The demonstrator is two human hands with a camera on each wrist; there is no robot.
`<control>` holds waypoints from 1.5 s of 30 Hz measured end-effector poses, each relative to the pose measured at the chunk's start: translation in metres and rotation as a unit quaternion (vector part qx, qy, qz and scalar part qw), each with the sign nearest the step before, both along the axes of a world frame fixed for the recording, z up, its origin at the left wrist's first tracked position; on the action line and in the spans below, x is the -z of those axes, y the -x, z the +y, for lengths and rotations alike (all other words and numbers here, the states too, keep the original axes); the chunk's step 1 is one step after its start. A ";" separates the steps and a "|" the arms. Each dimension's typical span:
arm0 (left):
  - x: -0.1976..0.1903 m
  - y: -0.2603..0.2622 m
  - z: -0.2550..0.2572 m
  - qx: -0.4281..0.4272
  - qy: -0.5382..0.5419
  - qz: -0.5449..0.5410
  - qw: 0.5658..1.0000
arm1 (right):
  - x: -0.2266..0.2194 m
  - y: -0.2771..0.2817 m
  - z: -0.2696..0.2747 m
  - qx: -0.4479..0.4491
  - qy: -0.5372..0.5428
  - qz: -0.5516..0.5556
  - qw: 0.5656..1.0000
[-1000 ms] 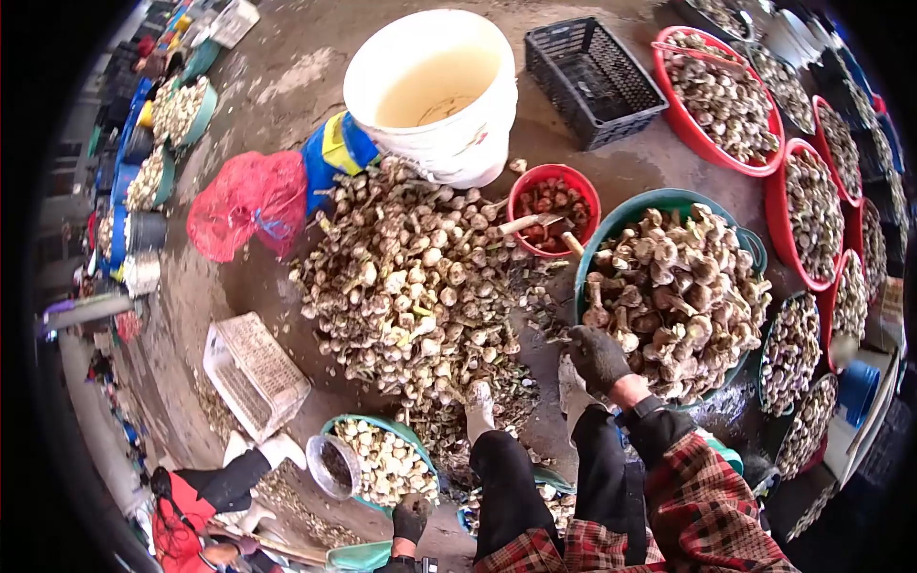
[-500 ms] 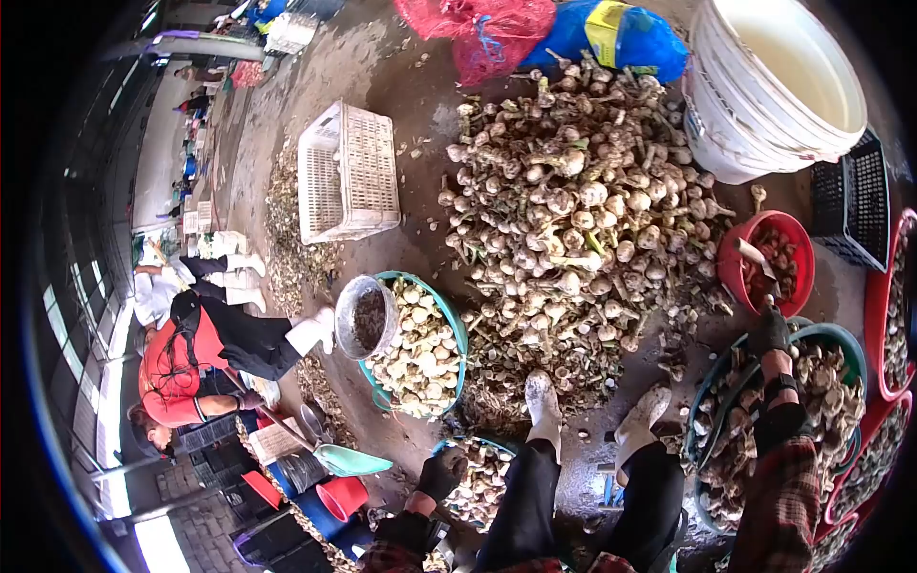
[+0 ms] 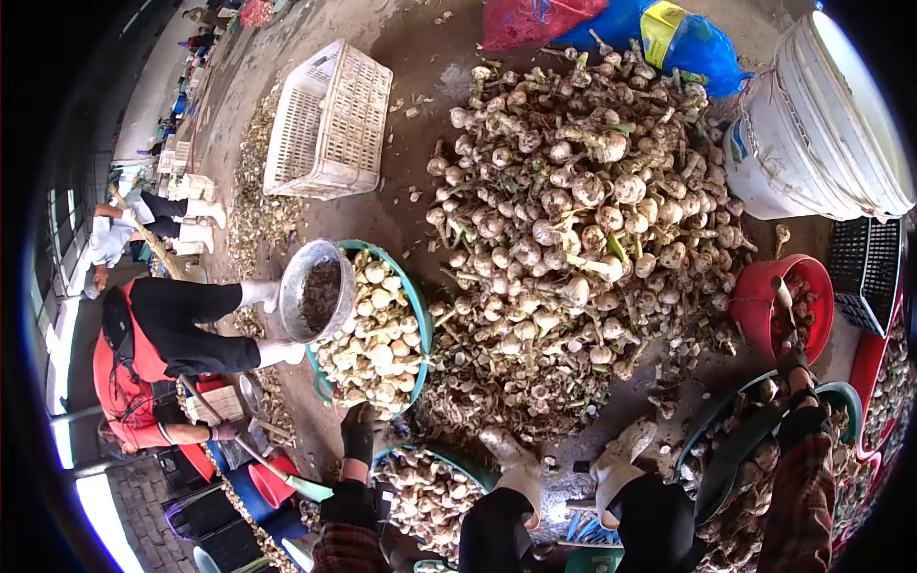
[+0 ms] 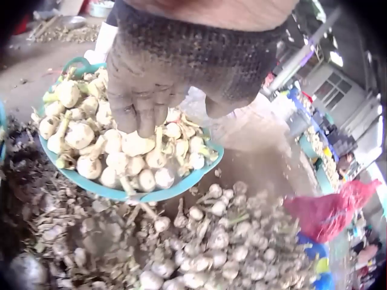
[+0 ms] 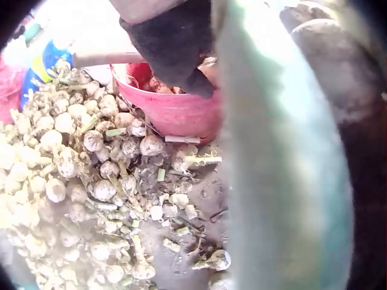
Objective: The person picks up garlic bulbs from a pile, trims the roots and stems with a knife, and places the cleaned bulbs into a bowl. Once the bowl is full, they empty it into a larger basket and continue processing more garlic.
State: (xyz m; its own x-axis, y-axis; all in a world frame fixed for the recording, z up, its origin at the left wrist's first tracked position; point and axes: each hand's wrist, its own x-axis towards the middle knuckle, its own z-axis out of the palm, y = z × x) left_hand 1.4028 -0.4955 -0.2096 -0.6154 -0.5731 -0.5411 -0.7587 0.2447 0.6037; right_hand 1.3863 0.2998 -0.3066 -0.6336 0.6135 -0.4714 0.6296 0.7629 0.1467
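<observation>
My left hand (image 3: 360, 435), in a dark fingerless-cuffed glove, reaches to the near edge of a teal basin (image 3: 421, 315) of trimmed garlic. In the left wrist view its fingers point down onto the pale bulbs (image 4: 136, 144), with the thumb held apart. My right hand (image 3: 793, 368), also gloved, is at the near rim of a red bucket (image 3: 755, 310) that has reddish pieces and a wooden-handled tool (image 3: 783, 294) in it. A tan piece (image 5: 209, 70) shows beside its fingers in the right wrist view; I cannot tell whether they grip it.
A large garlic heap (image 3: 573, 229) covers the floor ahead. Basins of garlic stand by both feet. A white crate (image 3: 358, 124), a white bucket (image 3: 793, 143) and a black crate (image 3: 857, 267) stand around the heap. A person in red (image 3: 124, 382) bends at the left.
The head view has swung left. My left hand has moved forward from the basin by my foot to the trimmed garlic. My right hand moved from untrimmed garlic to the red bucket.
</observation>
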 end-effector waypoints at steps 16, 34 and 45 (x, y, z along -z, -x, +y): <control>0.058 0.072 -0.083 0.132 0.316 0.194 0.919 | -0.118 0.006 0.007 -0.060 -0.070 -0.115 0.989; -0.020 0.242 -0.009 0.354 0.365 0.190 0.840 | -0.064 0.213 -0.282 -0.065 0.232 0.337 0.910; 0.107 0.492 -0.098 0.304 0.486 0.235 0.785 | 0.095 0.322 -0.383 -0.038 0.134 0.549 0.824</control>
